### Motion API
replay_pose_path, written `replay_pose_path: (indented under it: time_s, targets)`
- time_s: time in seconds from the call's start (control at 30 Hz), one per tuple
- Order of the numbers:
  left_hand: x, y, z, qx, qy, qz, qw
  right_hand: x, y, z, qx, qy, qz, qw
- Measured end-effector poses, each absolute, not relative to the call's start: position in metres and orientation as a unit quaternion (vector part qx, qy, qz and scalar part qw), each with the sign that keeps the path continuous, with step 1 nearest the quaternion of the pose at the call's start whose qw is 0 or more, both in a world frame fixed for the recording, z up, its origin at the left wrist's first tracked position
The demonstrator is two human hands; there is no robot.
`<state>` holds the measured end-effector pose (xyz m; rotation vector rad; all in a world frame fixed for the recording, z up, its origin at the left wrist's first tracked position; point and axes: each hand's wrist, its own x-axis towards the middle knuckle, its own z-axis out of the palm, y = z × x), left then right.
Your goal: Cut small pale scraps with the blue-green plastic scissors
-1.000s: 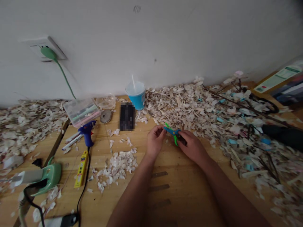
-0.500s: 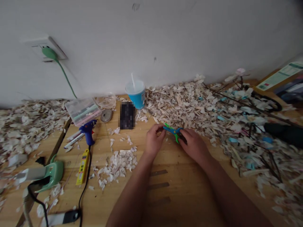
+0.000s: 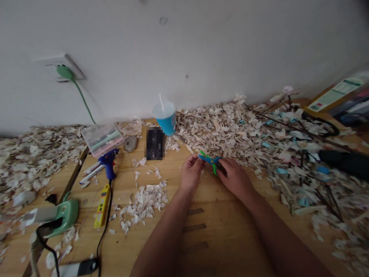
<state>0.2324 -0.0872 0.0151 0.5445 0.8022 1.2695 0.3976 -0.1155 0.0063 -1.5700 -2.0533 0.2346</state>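
Small blue and green scissors point(image 3: 210, 161) are gripped by my right hand point(image 3: 235, 177), fingers in the handles, blades pointing left. My left hand point(image 3: 190, 173) is closed in a pinch right at the blade tips, holding a tiny piece I cannot make out. Both hands hover over the wooden table point(image 3: 213, 227), just in front of a big heap of pale shell-like scraps point(image 3: 230, 127). A smaller pile of white pieces point(image 3: 144, 202) lies to the left of my left forearm.
A blue cup with a straw point(image 3: 165, 117) stands at the wall. A blue glue gun point(image 3: 108, 163), yellow cutter point(image 3: 102, 200), clear pen box point(image 3: 100, 138) and green tool point(image 3: 62, 213) lie left. Branches and a black object point(image 3: 343, 163) lie right. Scraps cover the far left.
The hands and scissors have stayed close together with only slight shifts. The view has tilted a little, so the wall socket and cup sit slightly differently.
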Motion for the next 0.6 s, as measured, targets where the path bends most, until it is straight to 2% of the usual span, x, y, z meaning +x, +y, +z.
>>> replay_pose_path:
  time_s: [0.27,0.6]
  targets:
    - [0.224,-0.084,0.024,0.378,0.412,0.557,0.614,0.395,-0.116,0.007,-0.581,-0.754,0.118,0.284]
    - [0.219,-0.08,0.019,0.435,0.422,0.547,0.577,0.395,-0.116,0.004,-0.575,-0.749,0.142,0.297]
